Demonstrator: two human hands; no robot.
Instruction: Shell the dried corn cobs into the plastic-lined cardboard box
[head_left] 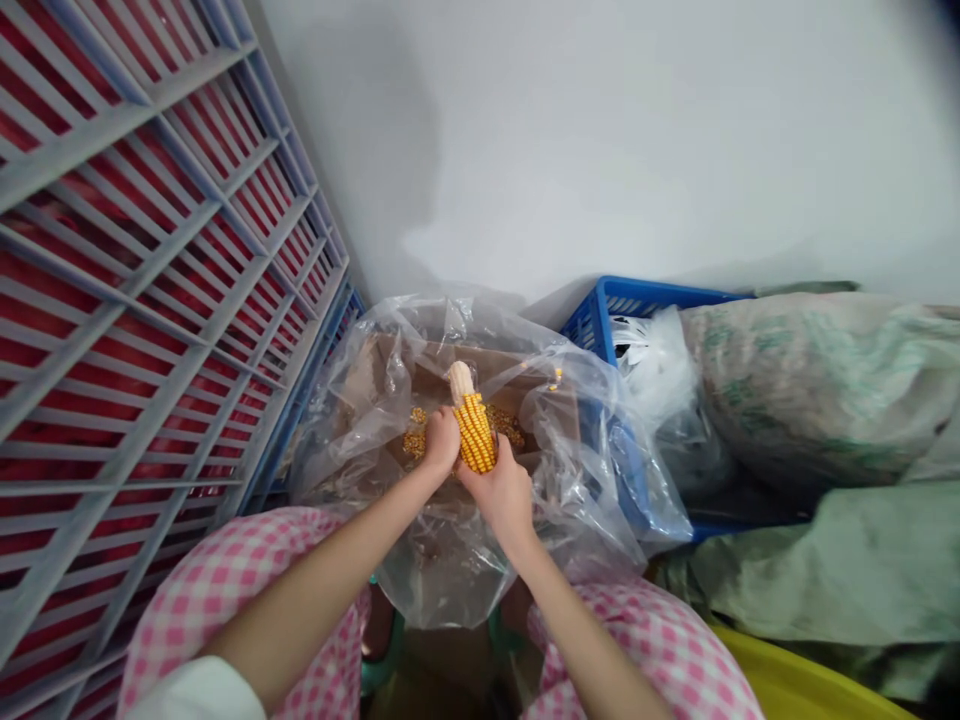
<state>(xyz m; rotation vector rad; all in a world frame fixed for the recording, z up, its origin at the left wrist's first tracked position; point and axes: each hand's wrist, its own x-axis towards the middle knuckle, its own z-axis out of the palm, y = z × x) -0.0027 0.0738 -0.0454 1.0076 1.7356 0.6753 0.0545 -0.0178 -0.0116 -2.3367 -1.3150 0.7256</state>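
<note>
An ear of corn (475, 436) is held tilted over a plastic-lined cardboard box (360, 385). Its upper end is stripped to the pale cob, while yellow kernels cover the rest. My right hand (504, 495) grips the lower end, thumb and fingers closed around it. On the left side my left hand (442, 438) is closed against the ear near the edge of the stripped part; its fingertips are hidden. Loose corn kernels (415, 440) lie in the box below, on both sides of my hands. Clear plastic sheeting (450, 575) drapes over the box's rim.
A tall slatted plastic crate (202, 350) with red contents rises at the left. To the right stands a blue basket (600, 310), with a full woven sack (817, 385) and white plastic bags (660, 375) by it. A white wall (637, 150) closes off the back.
</note>
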